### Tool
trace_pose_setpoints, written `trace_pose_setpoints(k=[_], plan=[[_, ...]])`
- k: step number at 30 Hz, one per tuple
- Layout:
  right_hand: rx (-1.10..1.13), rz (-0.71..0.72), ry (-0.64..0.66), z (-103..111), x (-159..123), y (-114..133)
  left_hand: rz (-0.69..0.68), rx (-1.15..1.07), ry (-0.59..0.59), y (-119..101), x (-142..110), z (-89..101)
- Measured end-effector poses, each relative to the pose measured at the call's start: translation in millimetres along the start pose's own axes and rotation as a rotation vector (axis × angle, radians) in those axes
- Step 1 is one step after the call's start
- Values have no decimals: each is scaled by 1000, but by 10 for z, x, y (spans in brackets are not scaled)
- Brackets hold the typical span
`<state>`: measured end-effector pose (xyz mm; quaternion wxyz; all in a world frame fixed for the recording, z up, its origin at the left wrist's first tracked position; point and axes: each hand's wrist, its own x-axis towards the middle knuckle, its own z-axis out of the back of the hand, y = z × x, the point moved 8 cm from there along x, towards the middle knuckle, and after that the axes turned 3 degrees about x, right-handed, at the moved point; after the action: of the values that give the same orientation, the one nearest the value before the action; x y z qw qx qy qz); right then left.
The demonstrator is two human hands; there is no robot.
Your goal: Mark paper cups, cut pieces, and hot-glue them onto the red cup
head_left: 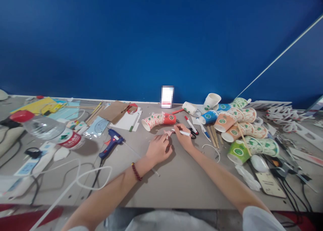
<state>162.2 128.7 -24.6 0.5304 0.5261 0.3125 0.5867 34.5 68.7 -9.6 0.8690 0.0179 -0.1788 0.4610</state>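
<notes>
Pressing small pinkish piece [168, 132] onto grey tbl [186, 184] w/ L hand [158, 149], nr tbl ctr, just this side of row of red cups [161, 119]. Not clenching L: palm down, w/ thumb apart from index, w/ fingers at near edge of piece. Grasping white marker [185, 133] in R hand [182, 136], pen-style, w/ one end pointing L at piece; can't tell if touching it. Wearing dark red bead bracelet [136, 172] on L wrist.

Going outward, can see red cups lying nested on side, w/ open mouth to L. Just R of R hand, can see red-capped marker [191, 124]; past that, thin wooden sticks [214, 136] side by side, then nested rows of blue cups [210, 117], peach cups [224, 122] & green cups [238, 152].

To L, can make out blue glue gun [111, 144] flat on tbl, then white paper [121, 123], brown cardboard [114, 111], clear bottle [47, 127] w/ red cap & red label, power strip [31, 165] nr L edge. At back, can see phone-like device [167, 95] upright by blue wall [141, 45], w/ screen blurred.
</notes>
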Motion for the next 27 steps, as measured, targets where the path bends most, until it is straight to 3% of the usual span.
trace_pose_setpoints(k=[9, 18, 23, 27], plan=[[-13, 40, 10, -18, 12, 9, 34, -21, -26, 33, -1, -12], [73, -97, 40, -20, -46, -17, 43, -40, -45, 50, 1, 4], [79, -69, -2, 7, -8, -62, -76, -35, -115, -83, -27, 61], [26, -6, -6, 9, 8, -27, -183, -14, -73, -262, -64, 25]])
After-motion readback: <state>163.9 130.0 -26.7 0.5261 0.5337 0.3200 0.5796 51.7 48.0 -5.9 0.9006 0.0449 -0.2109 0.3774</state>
